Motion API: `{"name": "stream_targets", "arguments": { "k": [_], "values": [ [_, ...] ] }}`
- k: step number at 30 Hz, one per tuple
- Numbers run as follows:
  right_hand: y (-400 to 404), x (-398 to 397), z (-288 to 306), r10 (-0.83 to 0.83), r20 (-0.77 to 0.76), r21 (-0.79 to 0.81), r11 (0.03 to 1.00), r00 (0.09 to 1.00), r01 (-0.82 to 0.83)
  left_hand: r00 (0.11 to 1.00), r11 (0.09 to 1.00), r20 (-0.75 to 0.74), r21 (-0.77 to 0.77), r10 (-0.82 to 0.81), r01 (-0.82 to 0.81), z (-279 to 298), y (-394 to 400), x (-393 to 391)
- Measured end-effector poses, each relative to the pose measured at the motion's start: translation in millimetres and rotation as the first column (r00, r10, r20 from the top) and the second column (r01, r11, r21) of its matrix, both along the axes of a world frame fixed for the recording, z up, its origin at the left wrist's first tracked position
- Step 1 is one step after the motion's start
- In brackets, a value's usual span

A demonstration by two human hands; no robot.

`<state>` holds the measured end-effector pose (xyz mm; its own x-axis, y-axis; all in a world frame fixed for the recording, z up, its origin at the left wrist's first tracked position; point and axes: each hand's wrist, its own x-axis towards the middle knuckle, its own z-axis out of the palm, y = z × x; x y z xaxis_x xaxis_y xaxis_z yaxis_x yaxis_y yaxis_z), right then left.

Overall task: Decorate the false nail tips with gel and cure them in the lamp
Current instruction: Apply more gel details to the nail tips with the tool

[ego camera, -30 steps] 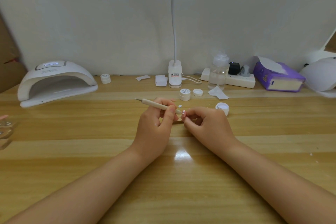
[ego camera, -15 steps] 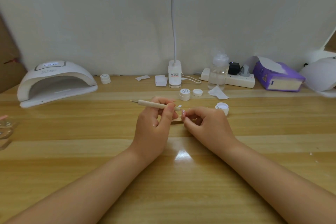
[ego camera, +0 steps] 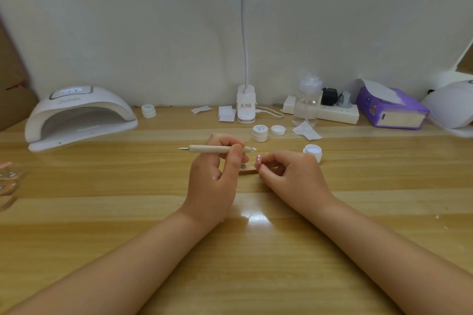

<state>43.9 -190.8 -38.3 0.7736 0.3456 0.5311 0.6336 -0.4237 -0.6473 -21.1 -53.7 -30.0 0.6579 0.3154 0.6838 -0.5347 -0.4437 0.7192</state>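
My left hand grips a beige dotting pen held level, its right tip carrying a white blob of gel. My right hand pinches a small pink false nail tip between thumb and forefinger, just right of the pen's tip. Between the hands a small wooden nail stand lies on the table. An open white gel jar sits right of my right hand. The white curing lamp stands at the far left, its display lit.
A closed jar and a loose lid sit behind the hands. A desk lamp base, a clear bottle, a power strip and a purple tissue pack line the wall. More nail tips lie at the left edge.
My left hand has lifted the pen's tip off the nail tip and swung the pen level. My right hand has stayed nearly still with the nail tip.
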Motion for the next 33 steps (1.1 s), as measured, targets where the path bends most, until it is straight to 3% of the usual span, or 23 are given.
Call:
{"name": "stream_targets", "arguments": {
  "k": [12, 33],
  "values": [
    [-0.3, -0.8, 0.5, -0.003, -0.019, 0.0, 1.0, 1.0, 0.003, 0.995, 0.997, -0.101, 0.073, 0.005, 0.003, -1.5, -1.7, 1.4],
    [-0.9, -1.5, 0.7, 0.009, -0.027, -0.012, 1.0, 1.0, -0.009, 0.994, 0.997, -0.108, 0.078, 0.002, 0.007, -1.7, -1.3, 2.3]
  ]
}}
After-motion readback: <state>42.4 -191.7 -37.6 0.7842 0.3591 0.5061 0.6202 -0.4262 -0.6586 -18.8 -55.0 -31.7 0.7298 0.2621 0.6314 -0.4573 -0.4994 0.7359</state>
